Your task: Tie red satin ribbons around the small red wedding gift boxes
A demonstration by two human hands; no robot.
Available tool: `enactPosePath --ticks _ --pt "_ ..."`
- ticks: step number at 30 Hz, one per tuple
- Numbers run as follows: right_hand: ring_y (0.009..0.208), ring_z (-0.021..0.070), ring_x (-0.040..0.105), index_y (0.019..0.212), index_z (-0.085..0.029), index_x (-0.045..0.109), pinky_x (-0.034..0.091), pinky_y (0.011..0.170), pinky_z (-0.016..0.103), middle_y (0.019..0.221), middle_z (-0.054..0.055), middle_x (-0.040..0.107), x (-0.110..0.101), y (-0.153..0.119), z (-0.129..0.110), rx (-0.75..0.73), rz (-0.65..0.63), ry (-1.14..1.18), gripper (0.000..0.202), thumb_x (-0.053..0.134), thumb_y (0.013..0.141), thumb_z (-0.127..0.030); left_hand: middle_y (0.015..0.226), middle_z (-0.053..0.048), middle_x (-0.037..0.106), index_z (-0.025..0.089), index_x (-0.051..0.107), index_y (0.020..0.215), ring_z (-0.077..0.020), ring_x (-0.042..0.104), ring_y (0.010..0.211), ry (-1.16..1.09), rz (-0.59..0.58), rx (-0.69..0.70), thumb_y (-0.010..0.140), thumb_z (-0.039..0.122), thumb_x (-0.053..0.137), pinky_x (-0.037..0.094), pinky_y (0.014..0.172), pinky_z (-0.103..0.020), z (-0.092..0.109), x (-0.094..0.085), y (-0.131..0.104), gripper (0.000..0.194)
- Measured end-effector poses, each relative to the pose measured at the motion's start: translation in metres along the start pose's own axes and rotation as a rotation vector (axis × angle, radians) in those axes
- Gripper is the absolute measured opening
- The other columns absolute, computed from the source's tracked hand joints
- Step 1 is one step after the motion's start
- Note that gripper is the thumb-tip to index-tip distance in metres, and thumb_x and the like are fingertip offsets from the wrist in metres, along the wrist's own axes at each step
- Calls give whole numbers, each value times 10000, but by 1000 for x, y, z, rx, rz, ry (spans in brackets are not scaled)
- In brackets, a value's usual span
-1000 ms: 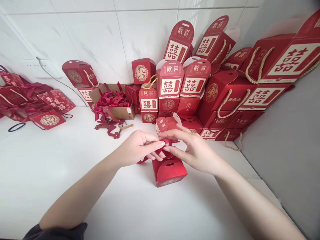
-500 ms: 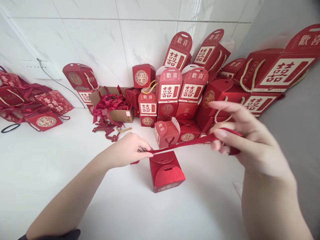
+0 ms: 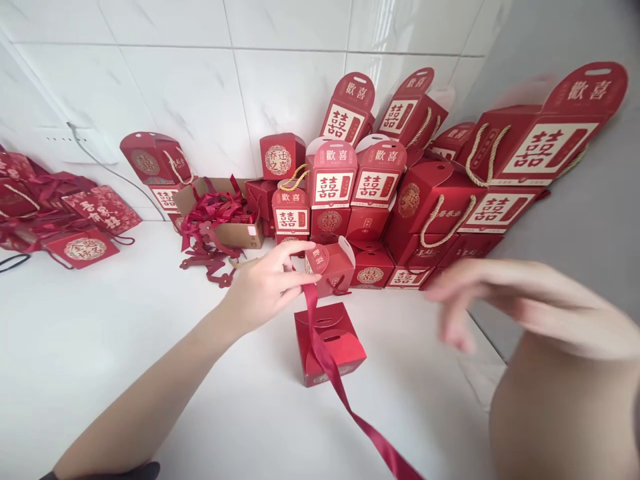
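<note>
Your left hand (image 3: pixel 273 283) pinches the red satin ribbon (image 3: pixel 345 399) between thumb and fingers, just behind and left of the flap-topped red box (image 3: pixel 346 347), which sits on the counter (image 3: pixel 225 420), forward of the stacked gift boxes (image 3: pixel 330 190) at the back edge. The ribbon's long axis slants from the pinch across the box, rightward toward the counter's near edge; contact with the flaps cannot be told. Your right hand (image 3: pixel 505 307), blurred, fingers spread, visibly holding nothing, lies toward the right edge, farther from the box than the left. Legible lettering: 歡喜 and 囍 on the stacked gift boxes; 乔迁之喜 on the medallion box (image 3: pixel 279 159).
</note>
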State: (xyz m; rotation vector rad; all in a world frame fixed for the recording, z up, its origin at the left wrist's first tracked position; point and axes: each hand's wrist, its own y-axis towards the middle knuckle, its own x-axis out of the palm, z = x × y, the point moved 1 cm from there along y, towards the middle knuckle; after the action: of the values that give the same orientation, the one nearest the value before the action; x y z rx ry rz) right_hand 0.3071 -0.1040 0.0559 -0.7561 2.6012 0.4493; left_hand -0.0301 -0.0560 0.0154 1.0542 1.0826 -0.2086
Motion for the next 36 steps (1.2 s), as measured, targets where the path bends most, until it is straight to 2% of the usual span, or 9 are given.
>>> enactPosePath --ticks 3,7,11,16,20,25,29,32,36 --pt "981 210 666 1115 -216 670 518 914 357 1046 78 713 48 51 -2 70 -38 111 332 528 943 -462 1292 -42 601 311 733 1030 -138 623 868 95 133 183 873 118 596 513 672 -256 11 6 2 284" --pt "1027 197 651 1348 -248 483 477 1000 400 1068 54 692 101 81 18 196 -30 521 527 615 891 -476 1225 -14 660 322 699 1057 -168 619 906 203 294 273 849 216 680 507 746 -296 16 10 1 234" --pt "889 180 680 1070 -168 643 527 878 333 955 74 702 117 85 30 278 -19 816 448 527 907 -569 1172 24 701 391 670 1105 -194 633 932 121 68 161 902 283 622 479 831 -365 14 9 -3 235" --pt "792 130 661 886 -159 662 516 793 257 840 26 694 116 81 30 267 -28 835 270 680 842 -425 1114 36 730 414 666 1145 -197 677 937 -138 -240 12 948 267 535 489 862 -357 18 4 -6 278" --pt "699 118 655 1036 -211 613 507 705 251 791 -16 704 117 83 33 231 53 923 386 812 707 -252 1194 87 694 452 549 1303 -168 676 1037 -233 -387 68 975 232 459 470 958 -310 25 5 -10 406" --pt "654 117 652 970 -221 573 512 693 259 694 -49 689 105 83 28 121 184 881 316 789 742 -254 1191 80 688 439 594 1237 -159 636 1071 -23 -88 193 942 218 517 419 1014 -334 25 11 -8 376" --pt "712 142 669 852 -224 530 543 737 320 771 -25 696 76 72 12 78 347 817 188 712 825 -261 1034 -32 682 271 678 1009 -197 606 988 -19 121 22 876 182 579 446 909 -367 28 5 0 188" --pt "546 101 562 808 -228 554 505 574 258 678 -48 626 51 56 -2 -18 534 771 118 645 854 -168 1024 -51 631 218 649 869 -204 575 962 -166 -116 -94 879 259 576 448 892 -374 32 -1 6 85" --pt "472 77 410 797 -220 591 426 488 238 629 -32 551 35 39 -16 -105 708 699 141 582 882 -107 1265 -46 561 227 643 839 -280 508 1143 -282 -533 -159 760 545 686 421 962 -423 32 5 5 331"
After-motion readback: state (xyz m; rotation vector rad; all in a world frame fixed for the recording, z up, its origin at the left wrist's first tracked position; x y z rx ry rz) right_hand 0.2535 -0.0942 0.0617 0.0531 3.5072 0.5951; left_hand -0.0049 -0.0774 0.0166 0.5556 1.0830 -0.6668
